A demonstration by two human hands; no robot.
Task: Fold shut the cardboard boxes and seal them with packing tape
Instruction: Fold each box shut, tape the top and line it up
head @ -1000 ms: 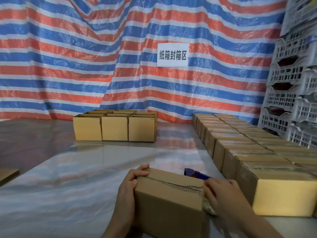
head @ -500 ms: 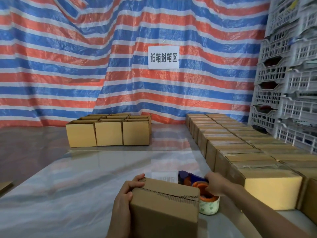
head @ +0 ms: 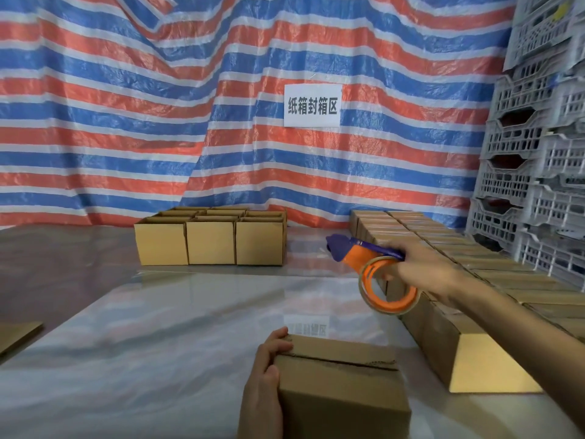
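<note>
My right hand (head: 422,274) has lifted the orange-and-purple plastic tape dispenser (head: 354,256) off the glossy sheeted table (head: 158,343), fingers clenched round its handle. My left hand (head: 265,378) grips the small brown cardboard box (head: 342,394) nearest me (flaps folded, seam untaped). Judgement: taping may begin.

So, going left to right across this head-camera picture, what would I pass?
Flat cardboard piece → block of open boxes → tape dispenser in the right hand → stacked plastic crates. Left out, as they overlap others: the cardboard box held by the left hand, and the sealed boxes.
</note>
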